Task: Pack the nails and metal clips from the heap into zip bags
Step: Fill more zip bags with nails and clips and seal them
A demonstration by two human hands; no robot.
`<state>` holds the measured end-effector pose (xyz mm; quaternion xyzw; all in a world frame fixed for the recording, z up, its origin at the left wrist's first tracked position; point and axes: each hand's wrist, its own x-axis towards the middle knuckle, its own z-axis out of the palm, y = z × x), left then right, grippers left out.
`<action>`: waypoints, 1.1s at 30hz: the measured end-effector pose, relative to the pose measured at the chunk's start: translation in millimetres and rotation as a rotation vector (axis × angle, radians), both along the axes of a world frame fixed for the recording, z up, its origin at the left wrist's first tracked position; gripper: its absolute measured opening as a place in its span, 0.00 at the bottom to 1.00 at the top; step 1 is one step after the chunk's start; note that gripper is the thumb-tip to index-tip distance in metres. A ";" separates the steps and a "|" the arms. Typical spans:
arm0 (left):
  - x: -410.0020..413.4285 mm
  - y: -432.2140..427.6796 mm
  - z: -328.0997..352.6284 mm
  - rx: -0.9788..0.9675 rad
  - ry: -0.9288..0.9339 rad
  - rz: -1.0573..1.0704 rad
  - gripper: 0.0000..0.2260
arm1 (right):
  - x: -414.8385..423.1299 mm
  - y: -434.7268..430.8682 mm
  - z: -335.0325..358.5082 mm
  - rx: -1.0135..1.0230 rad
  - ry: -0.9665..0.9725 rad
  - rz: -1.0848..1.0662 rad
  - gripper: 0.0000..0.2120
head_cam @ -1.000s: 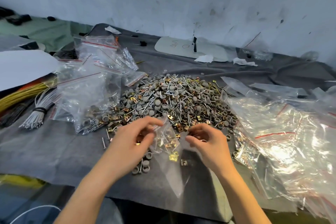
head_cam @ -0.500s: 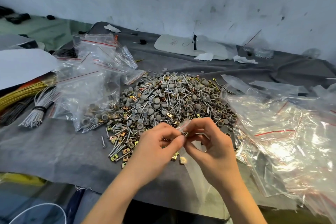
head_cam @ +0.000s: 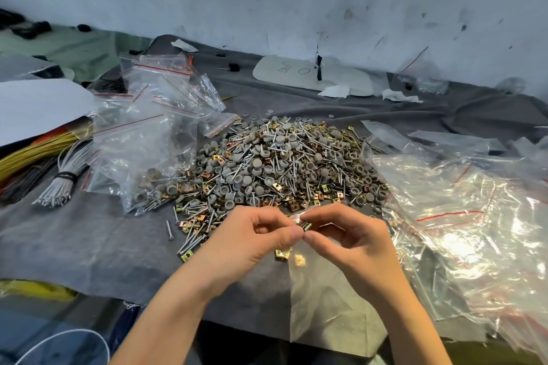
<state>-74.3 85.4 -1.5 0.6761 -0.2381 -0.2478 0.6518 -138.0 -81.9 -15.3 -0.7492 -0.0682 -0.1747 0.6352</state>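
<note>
A heap (head_cam: 284,169) of nails, grey caps and brass-coloured metal clips lies in the middle of the grey cloth. In front of it my left hand (head_cam: 255,243) and my right hand (head_cam: 350,243) meet, both pinching the top edge of a clear zip bag (head_cam: 320,305) that hangs down between them toward me. Small metal pieces (head_cam: 305,225) show at the bag's mouth between my fingertips. A few loose clips (head_cam: 281,254) lie on the cloth under my hands.
Filled zip bags (head_cam: 142,163) pile up at the left of the heap. A big stack of clear bags (head_cam: 474,222) covers the right side. Wire bundles (head_cam: 62,181) lie far left. A white board (head_cam: 308,74) rests by the wall.
My hands came together from apart and rose slightly. The bag, held by my left hand alone before, is now pinched at its mouth by both hands.
</note>
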 end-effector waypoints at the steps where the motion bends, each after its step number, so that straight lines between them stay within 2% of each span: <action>1: 0.1 -0.1 -0.5 -0.005 0.008 0.003 0.04 | -0.2 0.8 -0.4 -0.019 -0.011 -0.012 0.12; 5: -0.3 -2.5 -3.0 -0.001 0.019 0.008 0.07 | 0.2 5.9 -2.4 -0.074 -0.062 -0.106 0.08; 16: -4.7 -15.2 -10.5 -0.075 0.185 0.061 0.05 | 1.2 14.7 -2.6 -0.244 -0.210 -0.209 0.08; 20: -6.6 -15.0 -9.8 -0.097 0.198 0.056 0.06 | 1.2 12.2 -2.9 -0.146 -0.158 -0.192 0.07; 23: -9.1 -14.0 -5.4 -0.057 0.110 0.081 0.10 | 3.2 7.7 -2.7 0.007 -0.067 -0.164 0.07; 25: -11.4 -15.4 -2.8 -0.034 0.040 0.149 0.12 | 4.6 4.9 -4.1 0.023 -0.046 -0.159 0.08; 26: -12.4 -16.4 -2.3 -0.027 0.012 0.183 0.12 | 5.2 4.4 -4.4 0.011 -0.047 -0.156 0.08; 29: -12.5 -19.6 -3.3 -0.002 -0.047 0.267 0.02 | 5.9 3.4 -4.8 -0.069 -0.091 -0.147 0.10; 33: -9.2 -18.8 -5.9 0.051 -0.014 0.292 0.06 | 5.3 0.6 -2.1 -0.310 -0.209 -0.154 0.11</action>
